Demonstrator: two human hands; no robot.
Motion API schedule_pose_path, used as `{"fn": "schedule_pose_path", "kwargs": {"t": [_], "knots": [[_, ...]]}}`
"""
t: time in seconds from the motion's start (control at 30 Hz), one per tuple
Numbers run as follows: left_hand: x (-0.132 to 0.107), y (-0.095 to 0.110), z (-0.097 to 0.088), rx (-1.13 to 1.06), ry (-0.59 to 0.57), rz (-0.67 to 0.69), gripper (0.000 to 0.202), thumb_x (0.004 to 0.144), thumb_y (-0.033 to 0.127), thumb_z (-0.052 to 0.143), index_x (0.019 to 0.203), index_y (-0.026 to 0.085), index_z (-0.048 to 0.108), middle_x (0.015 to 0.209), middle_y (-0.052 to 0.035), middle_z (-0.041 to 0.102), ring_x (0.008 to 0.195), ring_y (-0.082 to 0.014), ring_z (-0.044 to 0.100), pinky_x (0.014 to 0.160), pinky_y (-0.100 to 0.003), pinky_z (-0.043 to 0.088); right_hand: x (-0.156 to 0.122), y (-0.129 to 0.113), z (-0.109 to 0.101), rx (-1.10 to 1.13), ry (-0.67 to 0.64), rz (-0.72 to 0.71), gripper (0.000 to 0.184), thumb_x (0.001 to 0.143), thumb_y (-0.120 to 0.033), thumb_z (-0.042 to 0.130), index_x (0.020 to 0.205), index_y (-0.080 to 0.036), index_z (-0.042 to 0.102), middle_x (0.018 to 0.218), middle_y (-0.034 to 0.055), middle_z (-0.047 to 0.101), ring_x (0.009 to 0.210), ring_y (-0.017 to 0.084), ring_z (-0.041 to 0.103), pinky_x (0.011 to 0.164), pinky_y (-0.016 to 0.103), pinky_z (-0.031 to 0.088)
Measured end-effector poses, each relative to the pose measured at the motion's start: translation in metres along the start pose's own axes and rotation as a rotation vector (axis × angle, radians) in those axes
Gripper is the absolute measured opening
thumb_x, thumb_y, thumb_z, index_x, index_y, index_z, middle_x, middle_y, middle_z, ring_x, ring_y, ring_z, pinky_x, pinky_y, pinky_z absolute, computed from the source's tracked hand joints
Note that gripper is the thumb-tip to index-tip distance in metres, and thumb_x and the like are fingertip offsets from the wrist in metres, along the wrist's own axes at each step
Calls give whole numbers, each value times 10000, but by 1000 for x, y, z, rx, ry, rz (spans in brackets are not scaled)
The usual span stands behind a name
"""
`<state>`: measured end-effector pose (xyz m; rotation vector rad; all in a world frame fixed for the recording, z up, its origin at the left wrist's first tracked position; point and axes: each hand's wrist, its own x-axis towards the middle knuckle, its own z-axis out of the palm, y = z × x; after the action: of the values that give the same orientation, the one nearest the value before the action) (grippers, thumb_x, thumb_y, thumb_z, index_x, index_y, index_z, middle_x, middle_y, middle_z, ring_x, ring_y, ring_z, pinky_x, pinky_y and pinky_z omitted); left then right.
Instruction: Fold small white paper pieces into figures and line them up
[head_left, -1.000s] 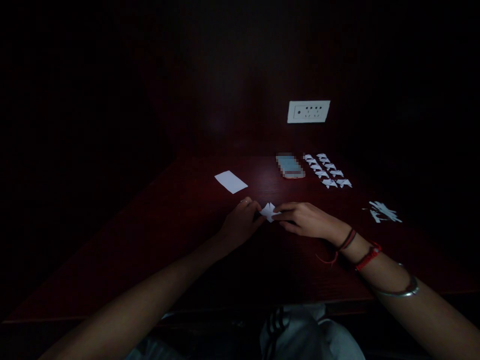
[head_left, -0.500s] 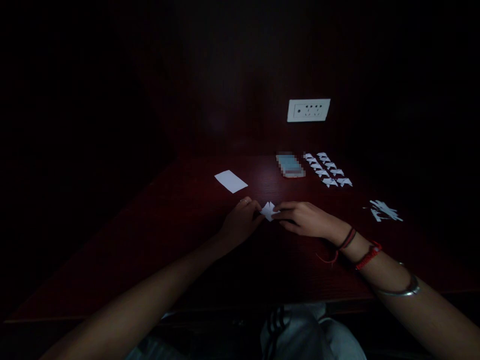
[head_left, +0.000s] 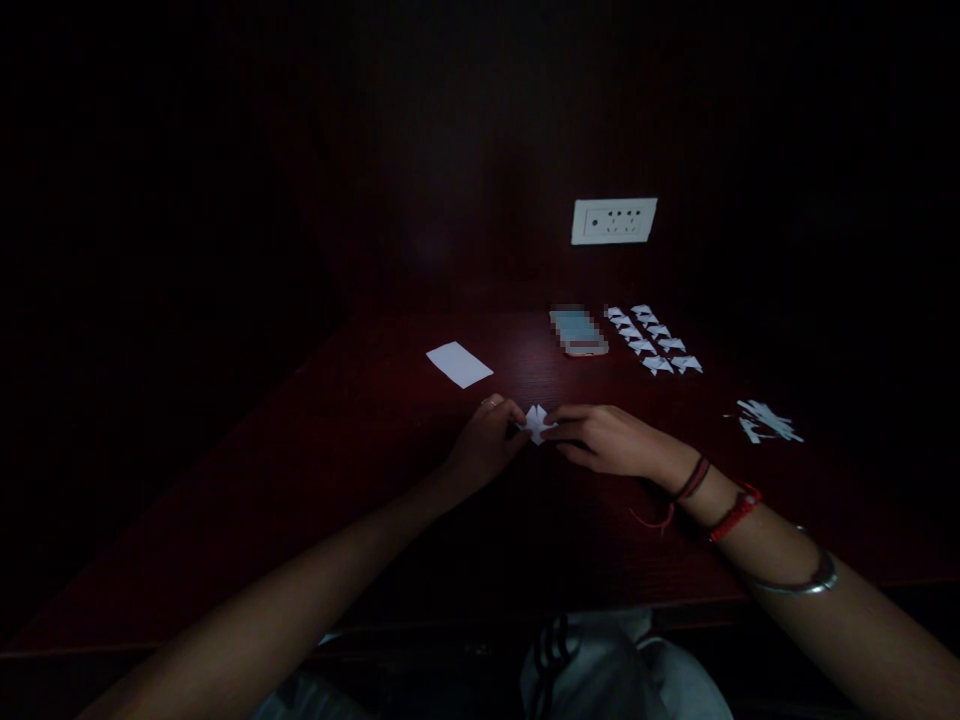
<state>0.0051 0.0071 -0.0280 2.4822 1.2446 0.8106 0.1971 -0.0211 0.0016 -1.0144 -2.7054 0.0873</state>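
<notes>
Folded white paper (head_left: pixel 535 424), one: frame centre, held by my left hand (head_left: pixel 482 445) and right hand (head_left: pixel 619 440), fingers (head_left: pixel 574 430) nearly closed on opposite sides, seemingly to steady it. Folded pieces (head_left: pixel 658 365), two rows: upper right, apparently ranked clear of my reach.

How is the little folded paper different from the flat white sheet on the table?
The folded paper has pointed corners and creases; the white sheet is a plain four-sided piece with no folds showing. The folded paper looks smaller than the white sheet. The left hand and right hand have fingers on the folded paper, while neither touches the white sheet. Both are white.
</notes>
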Motion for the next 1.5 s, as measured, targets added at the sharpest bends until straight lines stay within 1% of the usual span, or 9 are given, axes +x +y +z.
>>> {"fn": "schedule_pose_path", "kwargs": {"t": [0.23, 0.4, 0.47, 0.53, 0.83, 0.97, 1.1, 1.33, 1.5], "knots": [[3, 1, -1, 22, -7, 38, 52, 753, 126, 444, 743, 162, 481, 777, 6, 488, 742, -124, 465, 685, -253, 366, 0, 1, 1, -18, -6, 15, 300, 784, -207, 420, 1060, -215, 540, 1036, 48, 523, 889, 153, 532, 783, 288, 423], [2, 5, -2, 31, -32, 66, 72, 795, 154, 397, 745, 165, 447, 733, 9, 501, 700, -123, 473, 640, -247, 376, 0, 1, 1, -17, -9, 20, 301, 783, -213, 422, 1061, -220, 540, 1043, 48, 517, 892, 156, 531, 792, 294, 421], [1, 6, -3, 14, -36, 83, 23, 769, 147, 443, 775, 169, 447, 753, 11, 512, 713, -122, 482, 642, -241, 381, 0, 1, 1, -8, -8, 20, 304, 780, -208, 427, 1061, -229, 539, 1041, 44, 517, 888, 154, 531, 790, 293, 423], [1, 6, -3, 3, -40, 106, 96, 743, 132, 480, 825, 176, 455, 791, 12, 523, 740, -121, 490, 666, -240, 386, 0, 1, 1, 6, -4, 18, 305, 776, -200, 431, 1059, -234, 541, 1039, 42, 518, 882, 150, 533, 784, 291, 426], [-1, 3, -9, 88, -103, 164, 128, 783, 141, 428, 829, 181, 540, 804, -4, 548, 751, -125, 507, 699, -249, 396, -1, 3, 3, 5, -2, 16, 310, 779, -210, 426, 1068, -224, 537, 1067, 45, 511, 908, 152, 528, 799, 288, 423], [-5, 2, -12, 30, -131, 229, 186, 775, 118, 438, 895, 191, 559, 893, 0, 565, 825, -116, 510, 773, -242, 389, 0, 3, 4, 5, -4, 16, 303, 783, -212, 418, 1058, -220, 545, 1072, 46, 509, 919, 157, 525, 807, 294, 420], [-9, 0, -15, 53, -159, 295, 242, 781, 106, 434, 960, 209, 560, 964, 3, 568, 898, -119, 494, 833, -253, 368, 0, 2, 2, 9, -8, 23, 299, 781, -213, 423, 1052, -223, 549, 1076, 44, 507, 914, 156, 527, 804, 294, 423], [-10, 4, -25, 111, -256, 324, 288, 787, 90, 412, 1008, 218, 545, 988, -3, 573, 894, -137, 503, 811, -269, 378, 1, 2, 2, 21, -14, 29, 300, 788, -215, 411, 1057, -224, 544, 1074, 41, 508, 916, 154, 524, 808, 291, 421], [-10, 6, -29, 99, -268, 328, 292, 779, 103, 421, 1017, 228, 537, 967, 0, 577, 870, -135, 512, 797, -264, 381, 1, 2, 3, 33, -19, 30, 300, 783, -212, 416, 1054, -225, 543, 1081, 39, 500, 915, 152, 524, 806, 291, 420]]}}
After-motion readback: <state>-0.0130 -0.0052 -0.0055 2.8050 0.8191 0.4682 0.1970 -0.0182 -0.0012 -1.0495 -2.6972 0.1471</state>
